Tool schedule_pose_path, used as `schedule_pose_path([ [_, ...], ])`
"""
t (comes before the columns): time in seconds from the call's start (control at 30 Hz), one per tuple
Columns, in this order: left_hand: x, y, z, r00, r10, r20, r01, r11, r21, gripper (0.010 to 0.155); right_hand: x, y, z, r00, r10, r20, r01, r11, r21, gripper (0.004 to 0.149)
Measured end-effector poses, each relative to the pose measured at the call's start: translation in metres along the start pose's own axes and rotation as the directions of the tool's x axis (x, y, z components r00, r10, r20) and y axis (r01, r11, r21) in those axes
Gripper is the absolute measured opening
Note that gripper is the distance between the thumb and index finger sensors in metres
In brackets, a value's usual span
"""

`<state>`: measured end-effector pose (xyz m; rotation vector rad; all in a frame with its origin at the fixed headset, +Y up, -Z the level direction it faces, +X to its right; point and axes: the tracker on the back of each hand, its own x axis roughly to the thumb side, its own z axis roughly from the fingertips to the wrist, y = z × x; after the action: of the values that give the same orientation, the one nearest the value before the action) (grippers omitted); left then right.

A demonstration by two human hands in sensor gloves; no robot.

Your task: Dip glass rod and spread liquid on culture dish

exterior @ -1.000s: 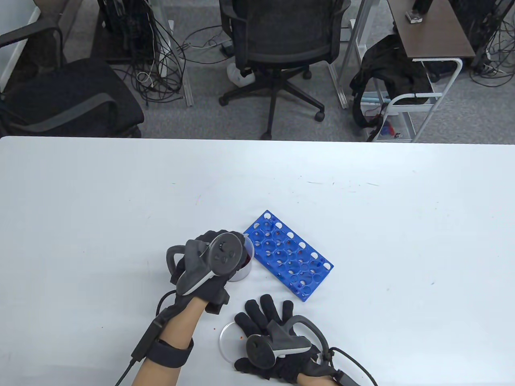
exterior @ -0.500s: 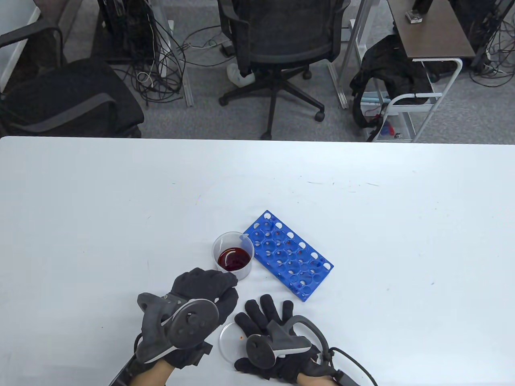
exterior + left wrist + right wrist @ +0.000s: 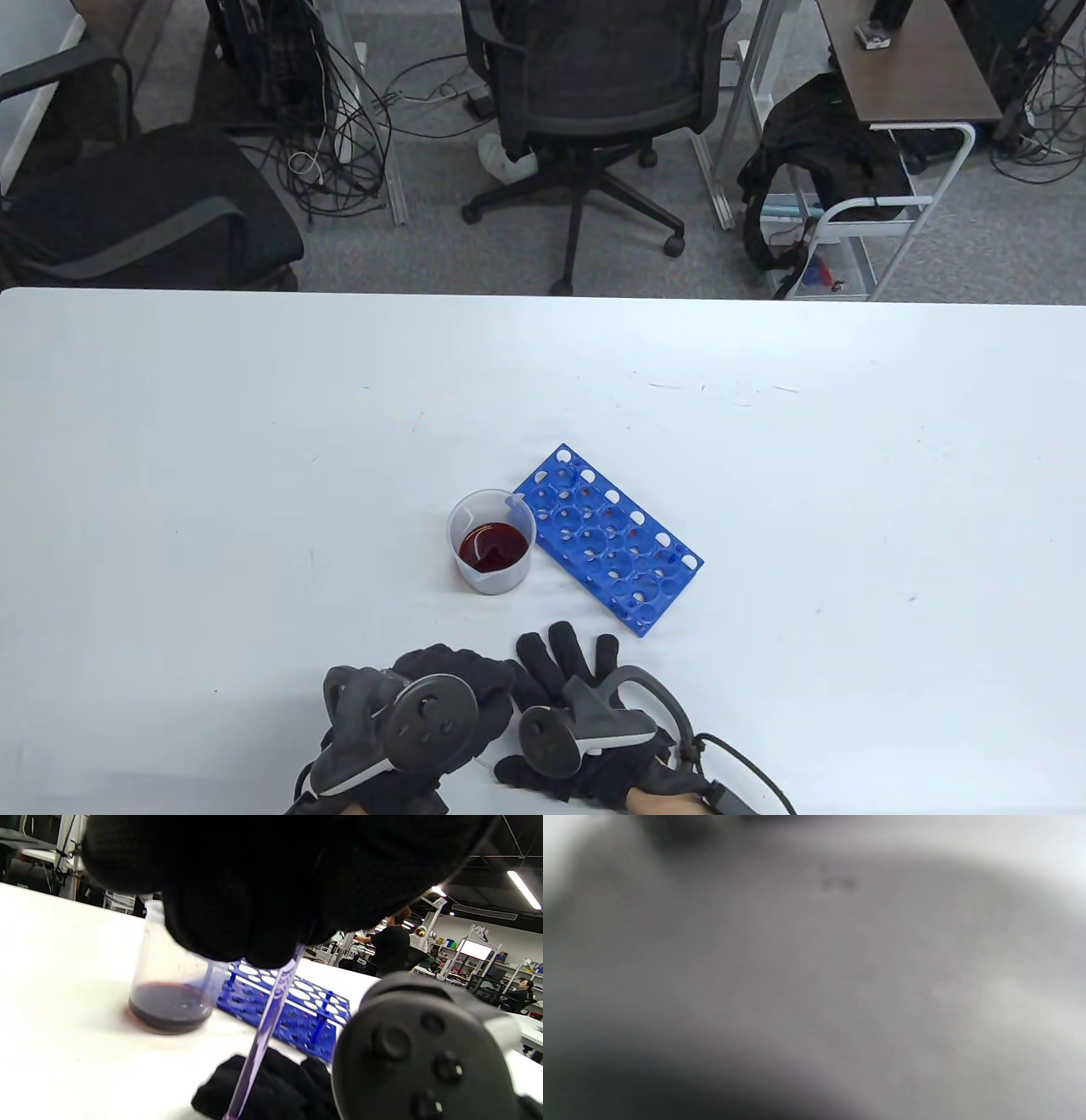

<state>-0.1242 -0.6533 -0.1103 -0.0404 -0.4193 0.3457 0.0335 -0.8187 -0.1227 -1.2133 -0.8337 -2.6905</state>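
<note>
A clear beaker (image 3: 490,543) with dark red liquid stands mid-table; it also shows in the left wrist view (image 3: 169,988). My left hand (image 3: 454,671) is at the near edge and pinches a thin glass rod (image 3: 267,1027), which points down in the left wrist view. The rod's tip is out of view. My right hand (image 3: 564,658) lies flat with fingers spread, right beside the left hand. The culture dish is hidden under the two hands. The right wrist view is a grey blur.
A blue test tube rack (image 3: 607,539) lies flat just right of the beaker, and also shows in the left wrist view (image 3: 297,1005). The white table (image 3: 254,441) reaches far to both sides. Office chairs stand beyond its far edge.
My left hand left the beaker and drew back toward the near edge, coming to cover the dish beside the right hand. The right hand has not moved.
</note>
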Motion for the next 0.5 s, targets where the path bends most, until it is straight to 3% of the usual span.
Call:
schedule_pose_path([
  [0.5,-0.004,-0.023,-0.002,1.0,-0.001,-0.013,0.001,0.999,-0.041,0.036,0.0,0.0,0.0,1.0,-0.002,-0.001,0.002,1.0,0.0,0.098],
])
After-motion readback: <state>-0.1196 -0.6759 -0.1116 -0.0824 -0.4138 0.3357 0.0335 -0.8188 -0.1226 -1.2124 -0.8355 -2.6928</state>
